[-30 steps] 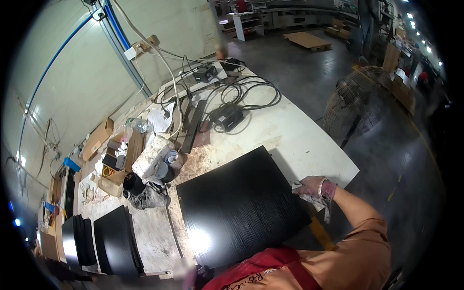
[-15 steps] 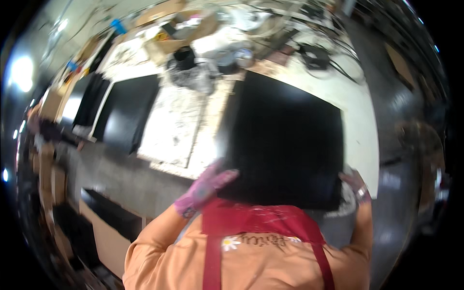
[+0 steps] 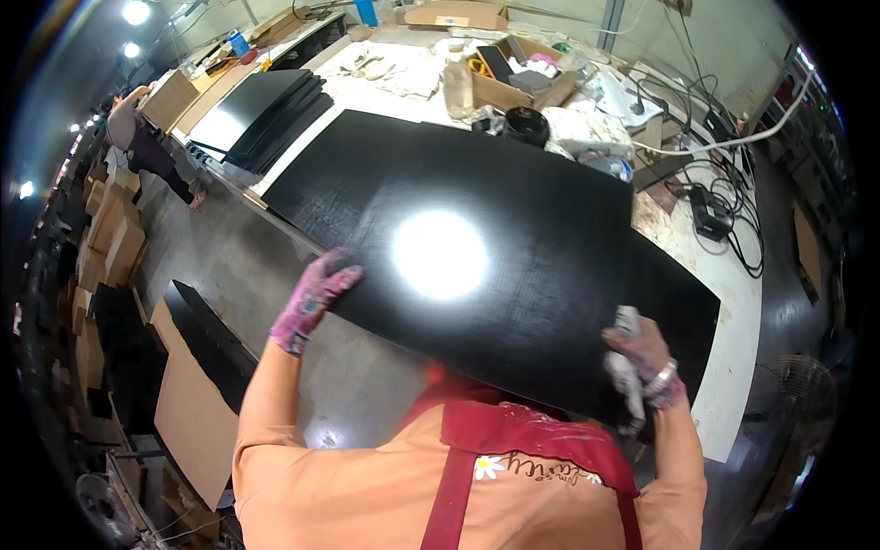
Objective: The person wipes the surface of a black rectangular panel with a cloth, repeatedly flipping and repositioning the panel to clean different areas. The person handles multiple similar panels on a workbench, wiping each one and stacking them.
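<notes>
A wide, glossy black panel (image 3: 522, 321) lies before me, with a bright light reflected in it. Its near edge runs close to my apron. My left hand (image 3: 316, 298), in a pink patterned glove, closes its fingers on the near left edge. In my gloved right hand (image 3: 646, 357) is a crumpled whitish rag (image 3: 625, 380), hanging against the panel near its right end. Another black panel (image 3: 678, 284) shows at the right, overlapped with the first. Where one ends and the other begins is hard to make out.
A stack of black panels (image 3: 275, 119) stands at the far left of the table. Beyond the panel are a cardboard box (image 3: 522, 87) of small items, a clear bottle (image 3: 457, 82), a black roll (image 3: 525, 126) and cables (image 3: 733, 215). Another person (image 3: 147, 147) stands far left.
My view has swung, showing more of the left side. The black panel now covers the pale boards. My right hand has come from the panel's side onto its face with the rag.
</notes>
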Motion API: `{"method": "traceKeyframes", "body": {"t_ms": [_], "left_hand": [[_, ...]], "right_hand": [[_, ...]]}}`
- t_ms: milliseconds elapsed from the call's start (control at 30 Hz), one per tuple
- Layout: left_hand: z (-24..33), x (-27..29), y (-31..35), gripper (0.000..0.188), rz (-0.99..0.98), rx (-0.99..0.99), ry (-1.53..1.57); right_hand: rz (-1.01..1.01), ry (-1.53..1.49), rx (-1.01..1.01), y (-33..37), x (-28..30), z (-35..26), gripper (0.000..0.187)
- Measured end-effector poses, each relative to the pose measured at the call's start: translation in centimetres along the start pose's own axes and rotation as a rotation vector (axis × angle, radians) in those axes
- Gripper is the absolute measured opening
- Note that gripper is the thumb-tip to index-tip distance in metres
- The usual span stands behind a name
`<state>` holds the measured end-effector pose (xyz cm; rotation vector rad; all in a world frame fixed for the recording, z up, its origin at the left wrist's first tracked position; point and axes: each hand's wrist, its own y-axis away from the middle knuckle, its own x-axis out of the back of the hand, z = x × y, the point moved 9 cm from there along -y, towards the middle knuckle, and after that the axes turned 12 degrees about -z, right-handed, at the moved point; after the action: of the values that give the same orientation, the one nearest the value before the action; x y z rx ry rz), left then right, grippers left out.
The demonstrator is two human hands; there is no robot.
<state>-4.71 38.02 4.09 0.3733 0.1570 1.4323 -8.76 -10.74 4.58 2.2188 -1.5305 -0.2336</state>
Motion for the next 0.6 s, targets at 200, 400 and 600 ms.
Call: {"method": "traceKeyframes", "body": {"t_ms": [200, 400, 600], "left_hand": [[-0.4, 18.2, -5.8, 0.069, -0.008, 0.009, -0.476], [-0.1, 26.3, -13.3, 0.057, 0.069, 0.252, -0.996], [1.0, 11.9, -13.3, 0.057, 0.188, -0.493, -1.404]], "right_hand": [[-0.225, -0.308, 0.136, -17.4, -13.4, -1.3, 0.035], [-0.188, -0.36, 0.095, -26.2, -21.8, -2.5, 0.034], [-0.279, 0.302, -0.059, -30.8, -22.2, -1.1, 0.065]]}}
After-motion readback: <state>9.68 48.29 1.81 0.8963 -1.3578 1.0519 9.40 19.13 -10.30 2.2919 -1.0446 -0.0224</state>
